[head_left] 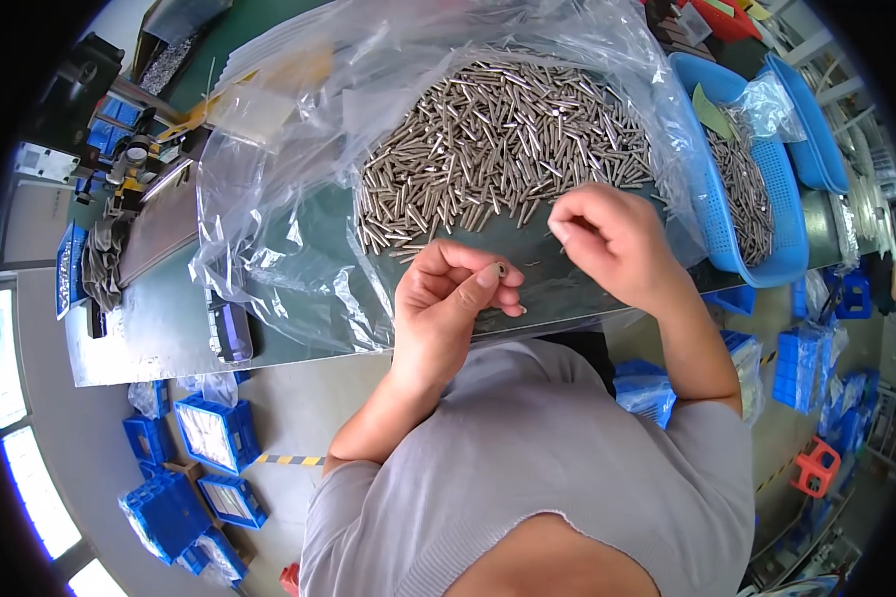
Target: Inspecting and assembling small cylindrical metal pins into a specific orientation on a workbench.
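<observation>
A wide heap of small metal pins (508,129) lies on a clear plastic sheet (279,199) spread over the green worktable (299,323). My left hand (443,303) is just in front of the heap, with thumb and forefinger pinched on a metal pin whose round end shows at the thumb tip. The other fingers of that hand are curled. To its right, my right hand (612,244) hovers at the heap's near edge, fingers bent together with the tips pointing left. Whatever sits between those fingertips is hidden or too small to name.
A blue basket (791,214) with more pins stands right of the heap, with a second blue basket (816,149) beside it. Machine equipment (134,154) stands at far left. A dark phone-like object (231,333) lies at the table's front edge. Blue crates (169,512) and a red stool (816,466) are on the floor.
</observation>
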The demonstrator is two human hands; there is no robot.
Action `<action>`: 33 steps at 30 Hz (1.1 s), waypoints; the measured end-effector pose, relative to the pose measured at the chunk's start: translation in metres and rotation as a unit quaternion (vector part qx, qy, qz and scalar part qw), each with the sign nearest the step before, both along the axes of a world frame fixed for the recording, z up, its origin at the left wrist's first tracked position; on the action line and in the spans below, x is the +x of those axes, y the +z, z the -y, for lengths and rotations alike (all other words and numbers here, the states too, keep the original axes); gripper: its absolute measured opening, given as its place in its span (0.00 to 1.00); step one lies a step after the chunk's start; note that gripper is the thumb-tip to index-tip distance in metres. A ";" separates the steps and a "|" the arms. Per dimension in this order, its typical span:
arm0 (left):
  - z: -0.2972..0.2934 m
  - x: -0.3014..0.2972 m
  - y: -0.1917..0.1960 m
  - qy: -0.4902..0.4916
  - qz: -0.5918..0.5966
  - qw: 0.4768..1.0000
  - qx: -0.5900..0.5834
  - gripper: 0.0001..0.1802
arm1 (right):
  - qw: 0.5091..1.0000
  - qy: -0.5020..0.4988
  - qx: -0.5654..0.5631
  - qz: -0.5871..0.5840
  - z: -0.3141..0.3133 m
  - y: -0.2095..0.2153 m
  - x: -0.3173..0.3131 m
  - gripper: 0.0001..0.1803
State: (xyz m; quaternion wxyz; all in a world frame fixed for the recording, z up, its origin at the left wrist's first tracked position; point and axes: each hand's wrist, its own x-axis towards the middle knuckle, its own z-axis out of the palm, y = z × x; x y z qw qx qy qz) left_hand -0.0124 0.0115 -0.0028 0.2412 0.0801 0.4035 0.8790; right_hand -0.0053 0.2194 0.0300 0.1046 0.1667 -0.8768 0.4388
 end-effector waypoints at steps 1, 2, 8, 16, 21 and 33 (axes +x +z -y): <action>0.000 0.000 0.001 0.000 0.000 1.000 -0.001 0.01 | 0.985 -0.014 -0.133 0.107 -0.001 0.000 0.005 0.04; -0.002 0.001 0.002 -0.011 0.011 1.000 -0.001 0.01 | 0.985 -0.015 -0.135 0.106 0.001 0.002 0.009 0.04; -0.006 0.004 0.004 -0.040 0.050 0.998 0.008 0.03 | 0.907 0.074 -0.368 0.193 0.018 0.005 0.015 0.04; -0.004 0.005 0.002 -0.041 0.059 0.997 0.021 0.04 | 0.916 0.067 -0.360 0.165 0.021 0.001 0.016 0.04; -0.005 0.006 0.002 -0.047 0.079 0.995 0.042 0.04 | 0.935 0.050 -0.321 0.141 0.026 -0.006 0.017 0.03; -0.005 0.007 0.004 -0.024 0.051 0.998 0.001 0.02 | 0.879 0.101 -0.371 0.283 0.024 -0.003 0.012 0.05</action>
